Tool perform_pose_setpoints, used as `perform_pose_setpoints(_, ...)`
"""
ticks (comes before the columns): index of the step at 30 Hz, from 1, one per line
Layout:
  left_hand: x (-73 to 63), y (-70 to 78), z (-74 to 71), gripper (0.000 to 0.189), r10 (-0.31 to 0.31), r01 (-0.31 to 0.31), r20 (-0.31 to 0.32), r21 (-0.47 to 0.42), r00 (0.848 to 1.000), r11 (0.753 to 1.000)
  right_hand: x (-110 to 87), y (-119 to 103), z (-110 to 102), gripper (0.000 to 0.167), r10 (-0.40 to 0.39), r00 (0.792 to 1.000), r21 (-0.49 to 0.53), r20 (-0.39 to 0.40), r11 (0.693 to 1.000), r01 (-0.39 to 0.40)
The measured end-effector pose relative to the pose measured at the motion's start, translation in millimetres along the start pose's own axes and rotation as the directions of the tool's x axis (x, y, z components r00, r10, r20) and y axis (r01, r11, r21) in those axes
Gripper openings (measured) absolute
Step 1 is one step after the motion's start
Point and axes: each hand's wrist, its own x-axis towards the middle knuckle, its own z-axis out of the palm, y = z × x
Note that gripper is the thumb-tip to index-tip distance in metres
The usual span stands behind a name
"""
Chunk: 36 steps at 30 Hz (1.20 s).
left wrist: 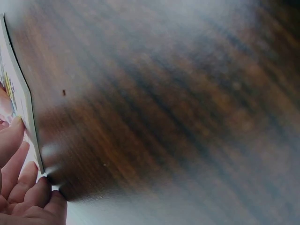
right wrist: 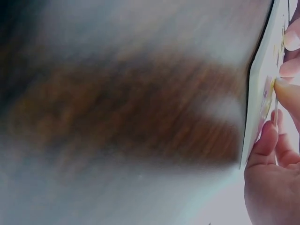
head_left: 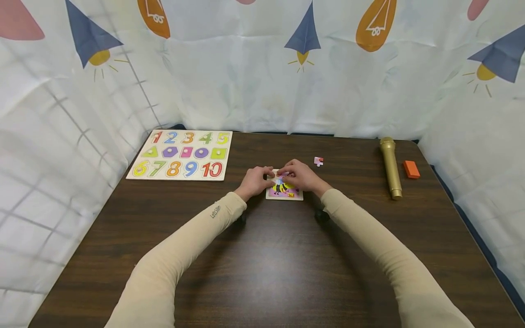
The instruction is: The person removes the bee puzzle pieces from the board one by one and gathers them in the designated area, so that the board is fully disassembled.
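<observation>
Puzzle (head_left: 284,190) with a yellow-and-black bee on pink lies on the dark bench (head_left: 283,259), midway between a person's two sleeves. Both hands are on it. The left hand (head_left: 255,181) grips its upper left corner, thumb on the face and fingers curled at the border. The right hand (head_left: 302,175) bends over its upper right part, thumb and fingertips close together; whether they pinch a piece or only press cannot be told.

Lettering on the left sleeve (head_left: 197,234), seen to the near left of the puzzle, appears to read "LetsSlim". A number board (head_left: 177,160), well to the puzzle's left, carries the numerals 1 to 10 around a row of shapes. A small orange mark at the puzzle's lower right is too tiny to read.

The puzzle's pale near edge shows whole. Broad wood stretches from it toward the person. A loose piece (head_left: 318,161) lies near, beyond its upper right corner. Far to the puzzle's right stand off a gold tube (head_left: 390,168) and, just beside that, an orange block (head_left: 411,169). Behind the puzzle, the bench's far edge meets a lamp-print curtain (head_left: 254,91).
</observation>
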Motion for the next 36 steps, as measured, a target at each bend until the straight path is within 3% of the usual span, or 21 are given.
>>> perform_pose_setpoints(13,-1.2,1.0,-0.8,0.029,0.004,-0.004,-0.006,0.004,1.000,1.000,-1.9,-1.3,0.4,0.026,-0.045,0.999,-0.008,-0.027,0.999,0.045)
perform_pose_setpoints(36,2.7,-3.3,1.2,0.026,0.017,-0.017,-0.018,-0.009,1.000,1.000,-3.0,0.4,-2.4,0.025,-0.049,0.997,-0.011,-0.063,0.999,0.048)
